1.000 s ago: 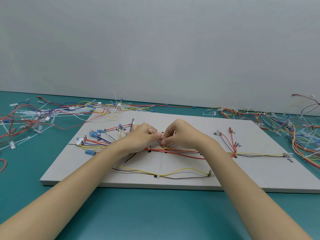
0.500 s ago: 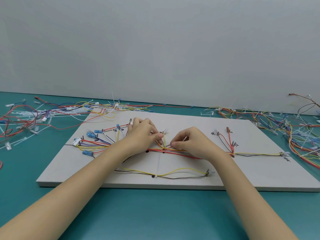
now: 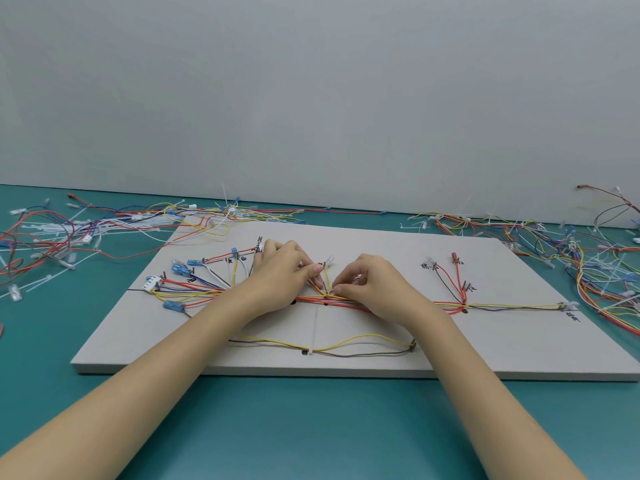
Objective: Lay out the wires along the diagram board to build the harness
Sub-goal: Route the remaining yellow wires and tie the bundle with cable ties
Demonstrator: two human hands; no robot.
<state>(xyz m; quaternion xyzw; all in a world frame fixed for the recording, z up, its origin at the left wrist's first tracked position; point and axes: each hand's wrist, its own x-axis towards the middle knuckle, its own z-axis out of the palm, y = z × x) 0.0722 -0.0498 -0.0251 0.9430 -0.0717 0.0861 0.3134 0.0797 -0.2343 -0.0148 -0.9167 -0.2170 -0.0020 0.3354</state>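
Observation:
A grey diagram board (image 3: 381, 247) lies flat on the teal table. Red, yellow, blue and grey wires run across it as a harness bundle (image 3: 512, 307), fanning out at the left to blue terminals (image 3: 173, 305) and a white connector (image 3: 152, 283). A yellow and brown wire loop (image 3: 360, 341) lies near the board's front edge. My left hand (image 3: 277, 275) pinches thin wires at the bundle's middle junction. My right hand (image 3: 370, 282) pinches the same junction from the right, fingertips almost touching the left hand's. A white cable tie (image 3: 314, 327) lies on the board below the junction.
Loose wires and white cable ties are heaped on the table at the back left (image 3: 69, 233). Another tangle of coloured wires (image 3: 588, 265) lies at the back right. A plain grey wall stands behind the table.
My right hand has slid down and right from the junction, then come back toward it. The left hand stays pinching at the junction. The view has shifted slightly.

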